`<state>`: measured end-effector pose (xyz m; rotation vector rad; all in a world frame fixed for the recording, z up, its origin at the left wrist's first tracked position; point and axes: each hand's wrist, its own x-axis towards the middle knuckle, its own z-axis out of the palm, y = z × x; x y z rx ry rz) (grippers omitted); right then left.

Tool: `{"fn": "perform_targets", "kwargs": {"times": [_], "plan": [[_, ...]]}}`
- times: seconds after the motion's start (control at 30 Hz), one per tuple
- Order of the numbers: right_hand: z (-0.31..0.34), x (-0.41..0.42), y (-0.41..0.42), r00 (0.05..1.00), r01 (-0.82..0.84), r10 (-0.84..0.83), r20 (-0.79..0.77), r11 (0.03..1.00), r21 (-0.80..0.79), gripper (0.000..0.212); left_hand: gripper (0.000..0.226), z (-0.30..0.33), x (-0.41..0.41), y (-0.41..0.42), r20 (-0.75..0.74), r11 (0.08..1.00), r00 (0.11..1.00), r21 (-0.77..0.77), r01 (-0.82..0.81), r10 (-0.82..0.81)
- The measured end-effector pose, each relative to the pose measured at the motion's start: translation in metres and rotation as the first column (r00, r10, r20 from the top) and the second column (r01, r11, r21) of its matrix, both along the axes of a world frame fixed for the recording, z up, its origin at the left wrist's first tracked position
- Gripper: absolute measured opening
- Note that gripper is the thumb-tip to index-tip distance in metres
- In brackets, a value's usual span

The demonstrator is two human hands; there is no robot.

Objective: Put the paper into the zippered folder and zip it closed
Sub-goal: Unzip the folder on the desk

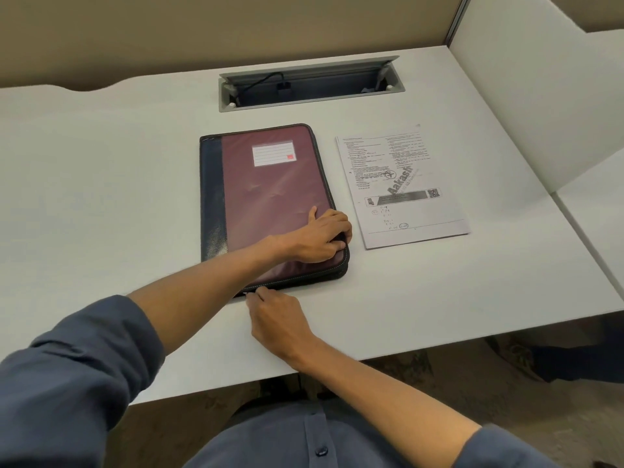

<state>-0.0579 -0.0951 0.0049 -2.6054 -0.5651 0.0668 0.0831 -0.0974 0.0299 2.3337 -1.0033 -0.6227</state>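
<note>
While the paper [401, 187] lies outside, both hands' fingers grip the closed zippered folder [270, 197]: left hand [320, 236], right hand [275, 319].

A white desk [101, 170] fills most of the frame, its near edge running along the lower half. Set into the desktop at upper centre is a grey cable tray [310, 84], its lid raised — a black cable [261, 81] and plug lie inside. A beige partition wall [202, 25] closes off the top of the frame, while a white divider panel [540, 96] stands at upper right on a grey metal post [457, 18]. Below the desk edge — mottled brown flooring [422, 383]. Lighting is soft and even.
</note>
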Motion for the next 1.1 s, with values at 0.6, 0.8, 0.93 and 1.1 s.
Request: {"fn": "perform_targets", "kwargs": {"times": [0.6,0.8,0.93,1.1], "plan": [[0.009,0.008,0.02,0.993,-0.106,0.111,-0.047,0.99,0.089,0.021,0.012,-0.005,-0.003,0.004,0.042,1.0,0.999,0.024,-0.008,0.007],[0.003,-0.003,0.043,0.98,-0.192,0.193,-0.04,0.981,0.019,0.011,0.013,-0.005,-0.002,-0.006,0.021,1.0,1.0,0.007,-0.018,0.018],[0.004,-0.002,0.043,0.975,-0.214,0.215,-0.053,0.976,0.024,0.008,0.014,-0.007,-0.003,-0.004,0.027,1.0,0.999,0.011,-0.021,0.021],[0.005,-0.001,0.041,0.975,-0.212,0.216,-0.05,0.975,0.065,0.007,0.014,-0.009,-0.003,-0.005,0.026,1.0,0.999,0.02,-0.022,0.021]]}}
